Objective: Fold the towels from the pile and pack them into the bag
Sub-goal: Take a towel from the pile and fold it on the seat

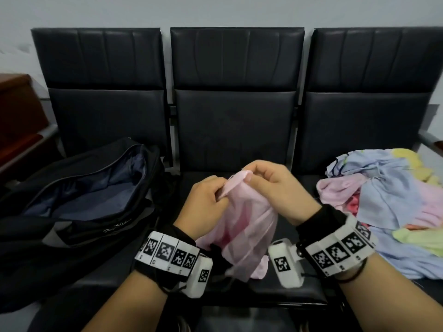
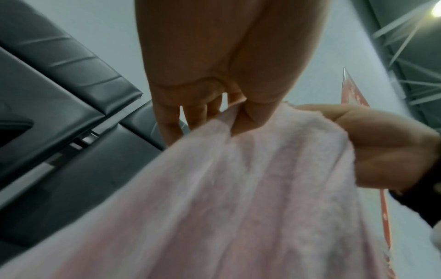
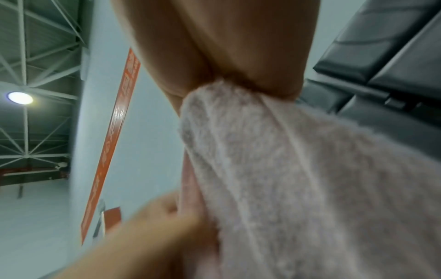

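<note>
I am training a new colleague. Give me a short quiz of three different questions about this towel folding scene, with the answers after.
1. True or false: both hands pinch the pink towel at its top edge.
2. On which seat does the open black bag lie? A) the left seat B) the middle seat C) the right seat
3. Fill in: the pile of towels still to fold lies to the ___ of the hands.

Key
1. True. The left hand and the right hand each have a grip on the upper edge, close together, and the towel hangs down between the wrists.
2. A
3. right
</note>
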